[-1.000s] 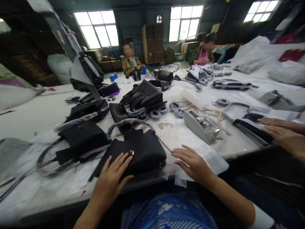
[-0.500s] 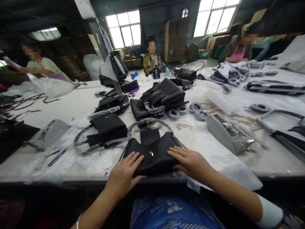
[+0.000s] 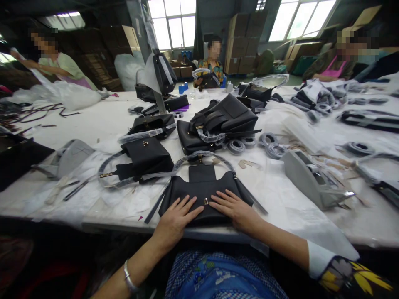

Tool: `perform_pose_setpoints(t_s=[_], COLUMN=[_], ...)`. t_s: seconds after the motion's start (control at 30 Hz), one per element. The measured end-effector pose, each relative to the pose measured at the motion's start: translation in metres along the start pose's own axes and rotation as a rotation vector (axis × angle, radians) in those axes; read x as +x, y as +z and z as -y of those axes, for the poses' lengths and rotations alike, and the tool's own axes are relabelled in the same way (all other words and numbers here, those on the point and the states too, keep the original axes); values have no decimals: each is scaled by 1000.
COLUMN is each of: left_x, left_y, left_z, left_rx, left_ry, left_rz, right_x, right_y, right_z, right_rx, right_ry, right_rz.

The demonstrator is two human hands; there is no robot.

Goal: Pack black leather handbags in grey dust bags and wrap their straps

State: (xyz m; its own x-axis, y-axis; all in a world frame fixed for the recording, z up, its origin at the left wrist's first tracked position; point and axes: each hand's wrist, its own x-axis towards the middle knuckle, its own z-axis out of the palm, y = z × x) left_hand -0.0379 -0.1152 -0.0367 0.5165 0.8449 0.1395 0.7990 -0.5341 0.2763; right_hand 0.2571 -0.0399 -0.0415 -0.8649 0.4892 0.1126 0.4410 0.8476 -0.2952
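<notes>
A black handbag (image 3: 202, 189) lies flat at the table's front edge, with a small gold clasp (image 3: 205, 201) on its front. Its plastic-wrapped handle (image 3: 215, 154) arches away behind it, around a black flap (image 3: 202, 173). My left hand (image 3: 177, 218) rests on the bag's left part, fingers spread, just left of the clasp. Flat on the right part lies my right hand (image 3: 235, 207), its fingers also apart and their tips close to the clasp. Another black bag (image 3: 146, 158) with a wrapped handle lies to the left.
Behind is a pile of black bags (image 3: 224, 118) beside rolled wrapped straps (image 3: 236, 146). A grey tape dispenser (image 3: 311, 180) stands right; another grey dispenser (image 3: 73, 155) is at left. A post (image 3: 159, 99) rises mid-table. Three people are across the table.
Both hands have moved inward on the bag, closer to the clasp. The bag lies flatter, and its side straps now stick out. The camera view has shifted. The person opposite holds a bag higher.
</notes>
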Motion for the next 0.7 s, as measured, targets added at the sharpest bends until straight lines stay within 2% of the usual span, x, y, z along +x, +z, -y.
perform_pose_setpoints(t_s=[0.17,0.27,0.37,0.47,0.57,0.63,0.7], left_x=[2,9,12,11,12,14,16], left_y=[-4,7,26,39,48,54,62], left_z=[-16,-27,-30,-20,-4,6,13], left_rx=[-56,29,172,338,468,536,571], left_ry=[14,-22,3,66,162,244,274], left_rz=[40,-6,-81,-180,-296,-346,-371], right_x=[-2,-2,4,20,39,46,45], right_y=[-6,-15,-22,-27,-29,-35,-49], right_z=[0,5,11,17,16,8,-11], right_rx=[143,176,163,120,47,35,91], right_ry=[-23,-9,28,15,-57,-139,-168], right_rz=[18,-2,-21,-23,-1,27,22])
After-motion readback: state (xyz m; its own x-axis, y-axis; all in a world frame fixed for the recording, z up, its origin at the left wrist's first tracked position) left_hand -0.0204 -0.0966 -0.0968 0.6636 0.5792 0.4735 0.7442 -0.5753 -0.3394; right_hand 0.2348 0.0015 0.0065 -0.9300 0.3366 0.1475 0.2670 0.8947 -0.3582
